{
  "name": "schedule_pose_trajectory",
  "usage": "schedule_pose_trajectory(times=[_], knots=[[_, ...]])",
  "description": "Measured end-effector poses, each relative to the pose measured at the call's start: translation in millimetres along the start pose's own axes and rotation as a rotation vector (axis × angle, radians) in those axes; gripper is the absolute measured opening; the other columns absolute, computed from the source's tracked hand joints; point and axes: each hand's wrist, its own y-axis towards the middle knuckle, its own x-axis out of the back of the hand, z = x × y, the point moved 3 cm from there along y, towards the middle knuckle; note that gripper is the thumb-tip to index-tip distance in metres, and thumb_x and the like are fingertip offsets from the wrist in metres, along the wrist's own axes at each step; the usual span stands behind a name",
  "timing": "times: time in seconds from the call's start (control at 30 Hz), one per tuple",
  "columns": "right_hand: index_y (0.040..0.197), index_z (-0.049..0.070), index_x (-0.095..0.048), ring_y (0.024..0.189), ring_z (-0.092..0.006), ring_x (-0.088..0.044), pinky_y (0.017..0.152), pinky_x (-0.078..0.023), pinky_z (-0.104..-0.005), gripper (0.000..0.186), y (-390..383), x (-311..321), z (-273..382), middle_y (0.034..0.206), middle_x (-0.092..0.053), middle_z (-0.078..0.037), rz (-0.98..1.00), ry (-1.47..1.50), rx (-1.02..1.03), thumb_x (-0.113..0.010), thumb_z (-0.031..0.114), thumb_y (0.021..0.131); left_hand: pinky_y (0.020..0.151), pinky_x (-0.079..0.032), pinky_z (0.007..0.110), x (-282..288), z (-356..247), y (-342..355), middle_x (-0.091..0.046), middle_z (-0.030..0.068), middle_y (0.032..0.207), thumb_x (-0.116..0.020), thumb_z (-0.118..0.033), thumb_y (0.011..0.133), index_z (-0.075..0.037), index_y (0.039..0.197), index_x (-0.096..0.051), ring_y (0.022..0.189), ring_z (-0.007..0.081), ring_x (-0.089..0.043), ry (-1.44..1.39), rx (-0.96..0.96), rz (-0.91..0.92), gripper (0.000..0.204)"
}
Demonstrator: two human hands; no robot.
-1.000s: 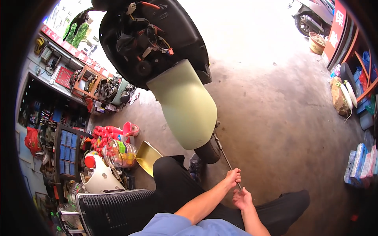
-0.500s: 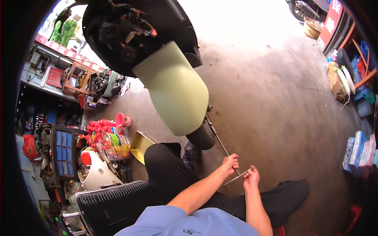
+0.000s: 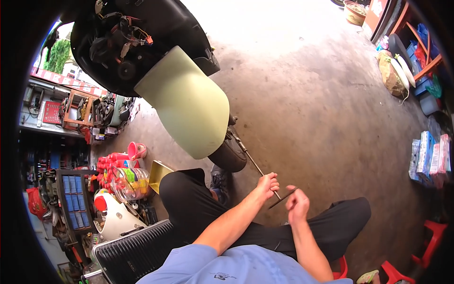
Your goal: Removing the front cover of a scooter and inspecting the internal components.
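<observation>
Okay, steel-looking T-handle wrench (image 3: 256, 165) slants from beside scooter's front wheel (image 3: 230, 158) down toward our lap. Probably stiff, fairly light for its length, maybe slippery if oily. Best holds, we reckon: lower shaft for steadying, crossbar (image 3: 276, 203) ends for leverage. Our left hand (image 3: 268, 184) has fingers wrapped snug round shaft, just above crossbar. Our right hand (image 3: 298, 205) has fingers loosely curled at crossbar's upper end; blurry, can't tell if they grip.

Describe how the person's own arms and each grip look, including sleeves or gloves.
The left grip and right grip wear no gloves; both forearms are bare, without watch or cables. The left sleeve is light blue and short.
</observation>
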Motion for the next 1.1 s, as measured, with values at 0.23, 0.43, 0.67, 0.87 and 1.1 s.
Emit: schedule_pose_trajectory(times=[0.23,0.43,0.67,0.87,1.1], knots=[[0.091,0.000,-0.061,0.041,-0.0078,-0.034,0.039,-0.027,-0.0225,0.021,19,39,-48,0.056,-0.044,0.003,-0.239,0.398,-0.353,-0.047,0.015,0.088,0.035,-0.015,0.023,-20,10,-2,-0.023,-0.0057,0.050,-0.039,-0.019,0.097,-0.008,0.091,-0.044,0.039,0.0071,-0.019,-0.008,-0.031,0.025,0.014],[0.101,-0.003,-0.060,0.044,-0.0098,-0.039,0.041,-0.029,-0.0226,0.028,-35,4,-57,0.057,-0.048,0.001,-0.019,0.021,-0.493,-0.046,0.021,0.092,0.035,-0.014,0.024,-10,9,0,-0.023,-0.0054,0.050,-0.042,-0.016,0.094,-0.006,0.091,-0.046,0.038,0.0070,-0.019,-0.016,-0.076,-0.045,0.011],[0.103,-0.003,-0.058,0.042,-0.0089,-0.035,0.040,-0.029,-0.0235,0.028,-30,-2,-33,0.058,-0.044,0.002,0.105,-0.142,-0.221,-0.044,0.020,0.094,0.035,-0.015,0.023,-4,6,-3,-0.023,-0.0056,0.051,-0.043,-0.016,0.094,-0.005,0.093,-0.046,0.039,0.0066,-0.019,0.024,-0.092,-0.089,0.011],[0.099,0.001,-0.058,0.041,-0.0069,-0.032,0.038,-0.027,-0.0209,0.023,14,22,-25,0.056,-0.040,0.004,-0.235,0.265,-0.067,-0.044,0.017,0.092,0.035,-0.015,0.023,-7,7,-1,-0.023,-0.0054,0.051,-0.044,-0.014,0.092,-0.006,0.092,-0.046,0.039,0.0066,-0.019,0.022,-0.127,-0.039,0.009],[0.096,0.000,-0.058,0.042,-0.0087,-0.032,0.040,-0.029,-0.0245,0.025,6,28,-58,0.054,-0.037,0.004,-0.284,0.296,-0.504,-0.043,0.020,0.092,0.035,-0.015,0.023,-12,10,0,-0.023,-0.0056,0.050,-0.044,-0.015,0.093,-0.006,0.091,-0.045,0.038,0.0066,-0.019,0.019,-0.138,-0.054,0.009]])
